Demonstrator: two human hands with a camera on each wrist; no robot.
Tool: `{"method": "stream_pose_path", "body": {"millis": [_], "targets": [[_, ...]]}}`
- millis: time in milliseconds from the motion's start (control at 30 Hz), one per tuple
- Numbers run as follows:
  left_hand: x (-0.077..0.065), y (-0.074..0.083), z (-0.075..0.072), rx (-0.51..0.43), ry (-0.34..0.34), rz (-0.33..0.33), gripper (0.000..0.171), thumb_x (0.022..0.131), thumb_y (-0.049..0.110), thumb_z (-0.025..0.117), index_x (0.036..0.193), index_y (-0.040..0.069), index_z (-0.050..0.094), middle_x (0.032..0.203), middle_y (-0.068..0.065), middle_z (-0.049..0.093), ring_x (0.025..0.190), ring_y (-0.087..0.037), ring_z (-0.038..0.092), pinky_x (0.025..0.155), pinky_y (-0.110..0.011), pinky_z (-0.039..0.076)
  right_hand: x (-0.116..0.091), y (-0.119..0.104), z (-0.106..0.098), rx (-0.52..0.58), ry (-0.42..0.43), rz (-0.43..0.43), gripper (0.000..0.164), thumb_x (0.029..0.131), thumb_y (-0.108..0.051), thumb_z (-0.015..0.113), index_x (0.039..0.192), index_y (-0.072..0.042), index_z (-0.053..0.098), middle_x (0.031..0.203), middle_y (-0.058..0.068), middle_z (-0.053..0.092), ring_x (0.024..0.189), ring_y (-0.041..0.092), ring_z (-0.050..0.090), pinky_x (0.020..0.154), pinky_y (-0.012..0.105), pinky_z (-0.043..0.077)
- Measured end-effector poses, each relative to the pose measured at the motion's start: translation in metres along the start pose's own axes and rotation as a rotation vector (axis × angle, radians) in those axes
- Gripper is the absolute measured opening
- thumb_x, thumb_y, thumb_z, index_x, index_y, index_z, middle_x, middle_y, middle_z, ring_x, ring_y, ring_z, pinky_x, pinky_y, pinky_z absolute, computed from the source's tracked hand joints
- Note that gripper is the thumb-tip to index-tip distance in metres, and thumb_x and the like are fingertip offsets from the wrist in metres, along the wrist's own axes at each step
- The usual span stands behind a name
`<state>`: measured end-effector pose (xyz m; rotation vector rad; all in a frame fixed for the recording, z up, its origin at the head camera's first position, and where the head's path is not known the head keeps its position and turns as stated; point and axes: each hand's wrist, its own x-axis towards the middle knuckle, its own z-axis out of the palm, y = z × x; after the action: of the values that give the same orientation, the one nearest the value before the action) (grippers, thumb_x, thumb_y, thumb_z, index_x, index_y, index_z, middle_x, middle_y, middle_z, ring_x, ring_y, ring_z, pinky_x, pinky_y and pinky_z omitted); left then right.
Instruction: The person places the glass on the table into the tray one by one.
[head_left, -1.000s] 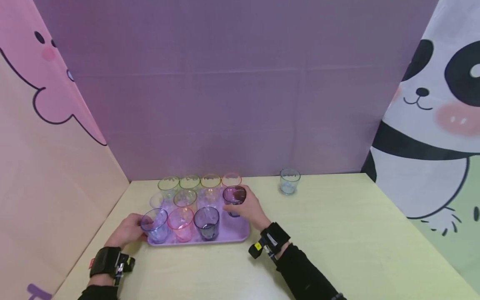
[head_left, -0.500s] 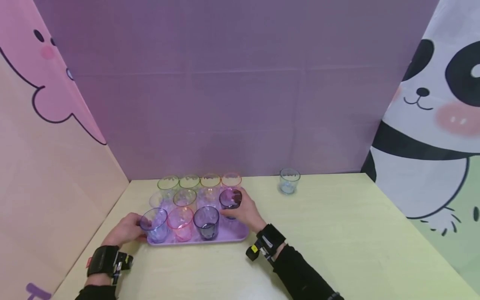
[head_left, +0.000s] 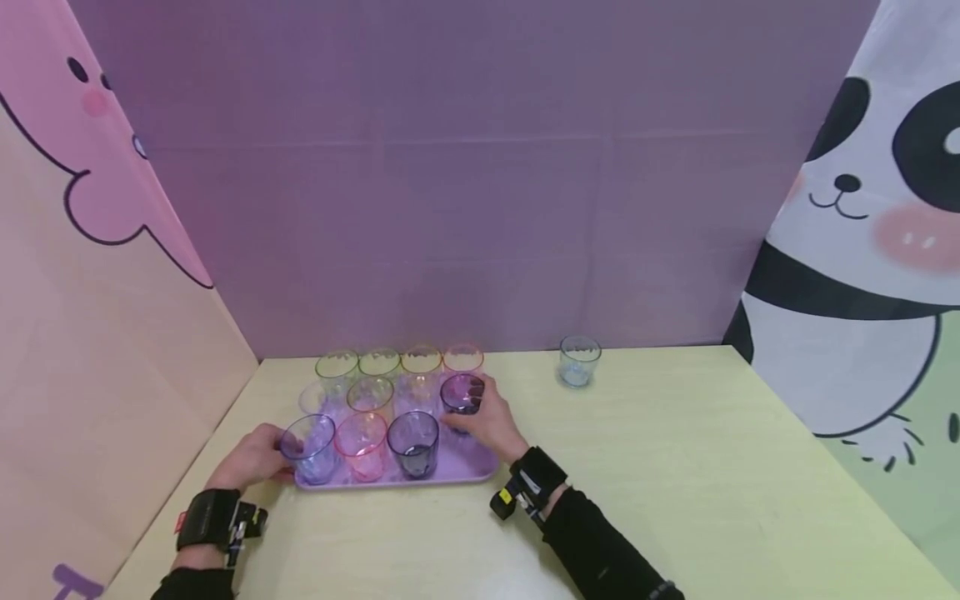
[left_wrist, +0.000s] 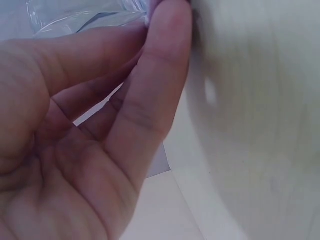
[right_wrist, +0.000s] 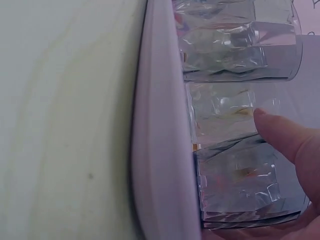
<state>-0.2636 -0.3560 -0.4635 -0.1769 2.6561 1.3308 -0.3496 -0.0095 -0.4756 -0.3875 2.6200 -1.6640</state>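
Note:
My right hand (head_left: pixel 491 423) holds a dark purple-grey glass tumbler (head_left: pixel 459 402) over the right end of the purple tray (head_left: pixel 468 467). In the right wrist view the thumb (right_wrist: pixel 282 134) lies along one side of that tumbler (right_wrist: pixel 240 185), its base close over the tray. At the tray's left end my left hand (head_left: pixel 251 458) pinches the rim, beside a blue tumbler (head_left: pixel 310 450). The left wrist view has thumb and finger (left_wrist: pixel 152 75) meeting at a sliver of purple rim. A pink tumbler (head_left: pixel 362 450) and a dark grey one (head_left: pixel 413 447) continue the front row.
Further back on the tray stand several tumblers, among them a green-rimmed one (head_left: pixel 337 367), a yellow-rimmed one (head_left: pixel 422 362) and a pink-rimmed one (head_left: pixel 462 358). A lone clear bluish tumbler (head_left: pixel 578 364) is on the table (head_left: pixel 675 467) to the right, near the purple backdrop (head_left: pixel 480 208).
My right hand has moved slightly left and down with the dark tumbler, then barely shifted. The left hand has stayed at the tray's end.

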Motion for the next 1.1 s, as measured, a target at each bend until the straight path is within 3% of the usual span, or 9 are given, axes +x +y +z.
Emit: {"method": "stream_pose_path", "body": {"millis": [233, 533, 833, 1100], "targets": [[0.001, -0.001, 0.001, 0.008, 0.011, -0.003, 0.025, 0.072, -0.015, 0.051, 0.095, -0.014, 0.060, 0.080, -0.012, 0.061, 0.066, -0.021, 0.061, 0.060, -0.035, 0.055, 0.002, 0.001, 0.001, -0.021, 0.023, -0.006, 0.090, 0.066, -0.031, 0.081, 0.134, -0.004, 0.029, 0.123, 0.019, 0.050, 0.113, 0.030, 0.050, 0.098, 0.041, 0.040], [-0.002, 0.001, -0.002, 0.007, 0.003, 0.019, 0.023, 0.073, -0.015, 0.051, 0.094, -0.014, 0.059, 0.081, -0.012, 0.060, 0.067, -0.022, 0.061, 0.060, -0.036, 0.055, 0.006, 0.002, 0.002, -0.053, 0.026, -0.022, 0.096, 0.063, -0.037, 0.081, 0.136, -0.003, 0.028, 0.124, 0.019, 0.050, 0.113, 0.028, 0.050, 0.098, 0.039, 0.040], [-0.002, 0.002, -0.002, 0.018, 0.008, 0.020, 0.023, 0.073, -0.014, 0.051, 0.094, -0.014, 0.060, 0.082, -0.013, 0.061, 0.067, -0.021, 0.061, 0.059, -0.035, 0.055, 0.002, -0.004, -0.013, 0.001, -0.043, 0.023, 0.100, 0.061, -0.043, 0.081, 0.137, -0.003, 0.029, 0.130, 0.017, 0.046, 0.116, 0.027, 0.048, 0.099, 0.041, 0.039], [-0.002, 0.001, 0.000, 0.007, 0.008, 0.011, 0.023, 0.073, -0.014, 0.052, 0.095, -0.013, 0.060, 0.081, -0.013, 0.060, 0.067, -0.022, 0.061, 0.059, -0.035, 0.055, 0.007, -0.005, -0.041, 0.165, -0.018, -0.056, 0.082, 0.072, -0.033, 0.076, 0.134, 0.004, 0.036, 0.134, 0.021, 0.042, 0.123, 0.032, 0.041, 0.103, 0.045, 0.033]]}}
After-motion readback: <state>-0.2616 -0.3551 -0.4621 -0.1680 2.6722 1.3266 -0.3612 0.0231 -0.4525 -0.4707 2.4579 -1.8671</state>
